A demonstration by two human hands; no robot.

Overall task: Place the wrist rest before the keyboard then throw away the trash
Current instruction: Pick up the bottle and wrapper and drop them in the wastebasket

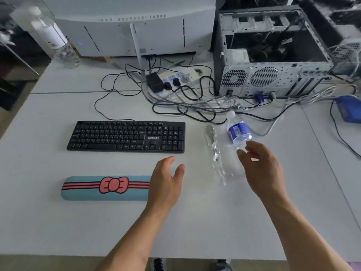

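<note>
A teal wrist rest with a pink bow lies on the white desk, a gap in front of the black keyboard. My left hand hovers open over the rest's right end, holding nothing. To the right of the keyboard lies a strip of clear plastic wrap. A small plastic bottle with a blue label lies tilted beyond it. My right hand is open with spread fingers just in front of the bottle's base; whether it touches the bottle is unclear.
Behind the keyboard a power strip and tangled black cables cross the desk. An open computer case stands at the back right, a monitor's rear at the back, a clear bottle at the back left. A blue device sits far right.
</note>
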